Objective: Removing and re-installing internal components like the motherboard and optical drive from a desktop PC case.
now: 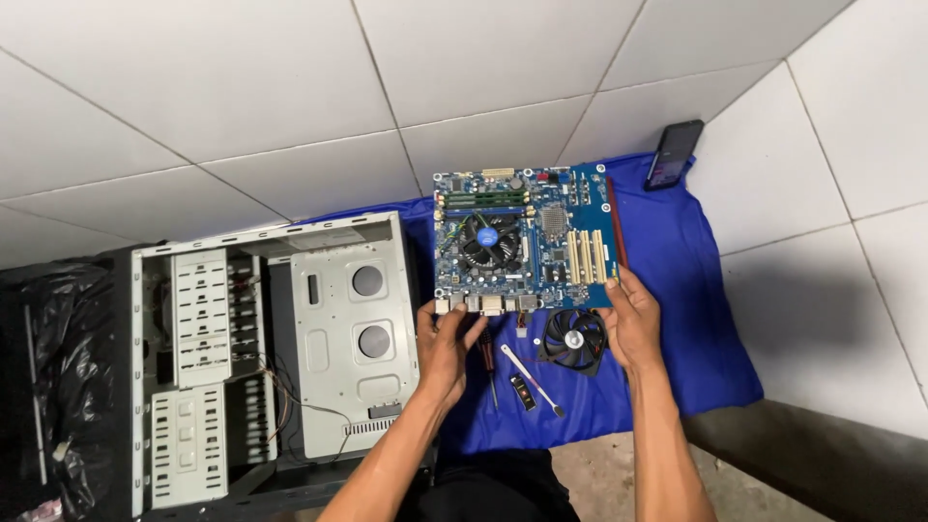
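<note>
A blue motherboard (527,237) with a round black cooler fan and yellow slots is held flat above a blue cloth (696,290). My left hand (445,343) grips its near left corner by the port block. My right hand (633,319) grips its near right edge. Just below the board, on the cloth, lies a loose black case fan (574,340), partly under my right hand.
An open grey computer case (271,358) lies on its side at the left, with loose wires inside. A screwdriver (489,367), a white tool (532,380) and a small dark part (523,393) lie on the cloth. A phone (674,155) rests at the cloth's far corner. White floor tiles surround everything.
</note>
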